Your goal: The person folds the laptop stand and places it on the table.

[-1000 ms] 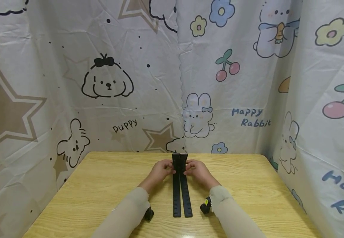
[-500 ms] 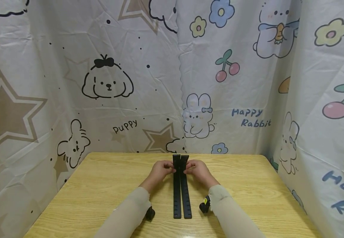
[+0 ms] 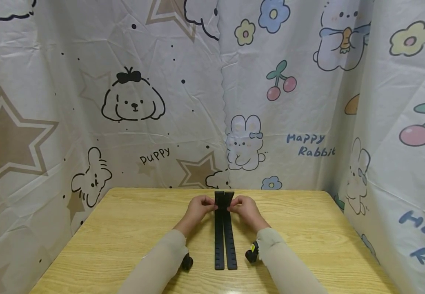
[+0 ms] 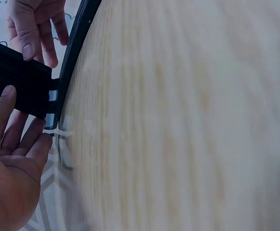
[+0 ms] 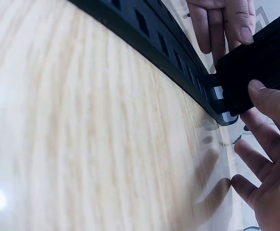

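Note:
A black slotted folding stand lies lengthwise on the table, its two long legs [image 3: 219, 245] pointing toward me, with notches near their front ends. At the far end a black panel [image 3: 223, 201] sticks up from the legs, joined by small tabs visible in both wrist views. My left hand [image 3: 199, 209] pinches the panel's left side, thumb on the near face [image 4: 16, 79] and fingers behind. On the opposite side my right hand [image 3: 246, 209] pinches it likewise, thumb [image 5: 258, 86] flat on the panel. Part of the fingers is hidden behind the panel.
The wooden table [image 3: 142, 220] runs back to a patterned curtain [image 3: 183, 122], which also hangs at both sides. Black wrist cameras [image 3: 187, 261] sit on the light sleeves [image 3: 161, 261]. The stand is close to the table's far edge.
Both hands have shifted slightly upward along the stand. The gap between its two upper parts, visible earlier, is now partly covered by the dark panel. The legs have barely moved.

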`<state>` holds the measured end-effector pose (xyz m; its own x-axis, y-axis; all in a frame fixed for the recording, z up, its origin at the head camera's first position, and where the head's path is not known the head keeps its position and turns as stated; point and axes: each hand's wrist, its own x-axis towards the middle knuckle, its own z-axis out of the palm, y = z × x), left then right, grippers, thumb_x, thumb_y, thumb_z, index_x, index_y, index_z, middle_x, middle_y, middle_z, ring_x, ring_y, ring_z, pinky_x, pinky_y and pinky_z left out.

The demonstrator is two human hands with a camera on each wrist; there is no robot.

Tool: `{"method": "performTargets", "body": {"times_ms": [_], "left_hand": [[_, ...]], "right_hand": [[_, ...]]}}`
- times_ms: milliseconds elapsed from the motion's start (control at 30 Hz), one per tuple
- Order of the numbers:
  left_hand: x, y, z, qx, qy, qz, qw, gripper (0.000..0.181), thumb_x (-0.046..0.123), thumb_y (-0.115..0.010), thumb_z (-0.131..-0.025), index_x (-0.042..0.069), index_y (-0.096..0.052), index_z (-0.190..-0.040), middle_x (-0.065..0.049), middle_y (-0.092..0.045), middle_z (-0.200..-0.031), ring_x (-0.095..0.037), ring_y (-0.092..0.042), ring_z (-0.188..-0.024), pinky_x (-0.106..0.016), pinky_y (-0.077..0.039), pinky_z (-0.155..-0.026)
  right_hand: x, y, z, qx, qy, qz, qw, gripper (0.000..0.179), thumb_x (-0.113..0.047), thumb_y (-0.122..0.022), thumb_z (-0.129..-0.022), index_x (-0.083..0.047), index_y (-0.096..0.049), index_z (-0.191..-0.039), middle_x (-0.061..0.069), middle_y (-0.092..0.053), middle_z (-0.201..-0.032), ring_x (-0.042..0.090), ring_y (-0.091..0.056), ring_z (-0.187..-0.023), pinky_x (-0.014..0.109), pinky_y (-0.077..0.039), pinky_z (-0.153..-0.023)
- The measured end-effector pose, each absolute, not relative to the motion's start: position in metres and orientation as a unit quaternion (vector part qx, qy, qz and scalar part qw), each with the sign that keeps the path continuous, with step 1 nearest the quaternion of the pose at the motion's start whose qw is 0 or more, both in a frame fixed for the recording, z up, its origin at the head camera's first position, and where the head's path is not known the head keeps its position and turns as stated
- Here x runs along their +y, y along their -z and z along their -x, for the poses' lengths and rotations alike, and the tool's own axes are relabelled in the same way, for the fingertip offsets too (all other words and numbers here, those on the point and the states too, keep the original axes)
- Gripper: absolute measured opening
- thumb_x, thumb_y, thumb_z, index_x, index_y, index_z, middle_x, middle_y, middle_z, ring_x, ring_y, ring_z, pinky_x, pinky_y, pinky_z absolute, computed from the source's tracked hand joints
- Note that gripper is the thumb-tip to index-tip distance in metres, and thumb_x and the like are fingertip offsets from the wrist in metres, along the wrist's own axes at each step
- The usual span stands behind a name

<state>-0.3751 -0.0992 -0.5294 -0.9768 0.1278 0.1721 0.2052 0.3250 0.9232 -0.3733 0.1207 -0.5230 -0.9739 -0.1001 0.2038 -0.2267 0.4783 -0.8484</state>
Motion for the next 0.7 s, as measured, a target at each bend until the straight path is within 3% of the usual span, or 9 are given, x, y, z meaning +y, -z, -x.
{"method": "performTargets", "body": {"times_ms": [400,600,700], "left_hand": [[-0.1008,0.5276,0.3750,-0.801,0.585,0.122,0.023,0.017,0.007,-0.081,-0.088,0.002,-0.073,-0.103,-0.008,-0.075,-0.102,-0.018,-0.069,-0.097,-0.035,-0.057,-0.088],[-0.0998,0.5262,0.3750,-0.805,0.576,0.142,0.022,0.015,0.008,-0.078,-0.090,0.006,-0.078,-0.104,-0.008,-0.077,-0.107,-0.021,-0.071,-0.103,-0.039,-0.057,-0.093],[-0.0989,0.5253,0.3751,-0.806,0.572,0.148,0.023,0.014,0.008,-0.078,-0.091,0.006,-0.079,-0.105,-0.007,-0.077,-0.107,-0.021,-0.071,-0.104,-0.039,-0.057,-0.092]], "right_hand": [[0.1224,0.5235,0.3752,-0.847,-0.521,-0.088,0.056,0.015,-0.010,-0.083,-0.083,-0.009,-0.068,-0.083,0.000,-0.068,-0.087,0.016,-0.057,-0.084,0.031,-0.046,-0.077],[0.1225,0.5223,0.3770,-0.842,-0.529,-0.098,0.043,0.016,-0.010,-0.082,-0.085,-0.011,-0.068,-0.093,-0.001,-0.075,-0.098,0.016,-0.066,-0.098,0.042,-0.050,-0.095],[0.1227,0.5209,0.3785,-0.842,-0.528,-0.108,0.031,0.008,-0.009,-0.080,-0.088,-0.010,-0.073,-0.092,0.000,-0.077,-0.097,0.016,-0.066,-0.096,0.044,-0.050,-0.097]]}}
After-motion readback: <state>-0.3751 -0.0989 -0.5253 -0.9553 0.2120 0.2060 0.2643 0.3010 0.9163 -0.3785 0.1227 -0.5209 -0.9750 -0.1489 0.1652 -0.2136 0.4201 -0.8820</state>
